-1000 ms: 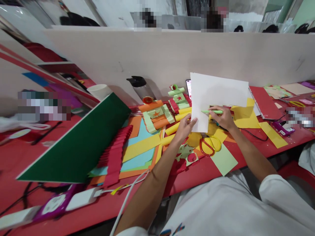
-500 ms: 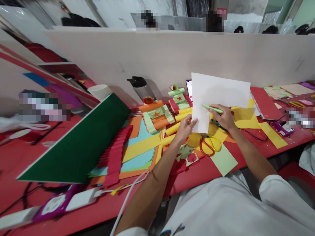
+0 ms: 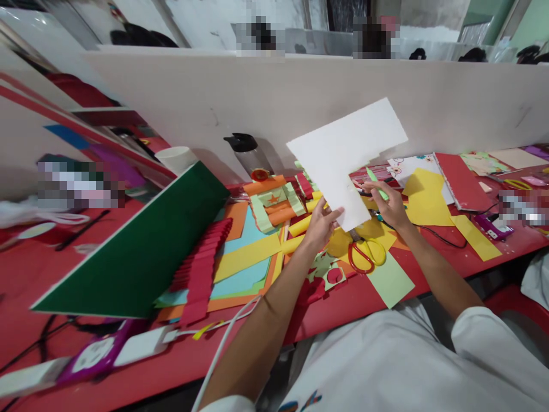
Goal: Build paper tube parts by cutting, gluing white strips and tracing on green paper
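My left hand pinches the lower part of a white L-shaped sheet of paper, which is held up and tilted above the table. Close to the sheet's inner edge, my right hand grips a light green pen. The pen's tip is off the paper. Below both hands lie scissors with red and yellow handles, among yellow paper pieces and a pale green sheet. Rolled orange and green paper pieces with a star lie left of the sheet.
A large dark green board leans at the left. Behind stands a grey bottle with a black lid, near the white partition. Crinkled red paper lies on coloured sheets. A purple power strip and white cable are at the front left.
The white sheet has turned counterclockwise and shifted left and up in my left hand. The pen has come away from the paper, and my right hand has moved slightly right.
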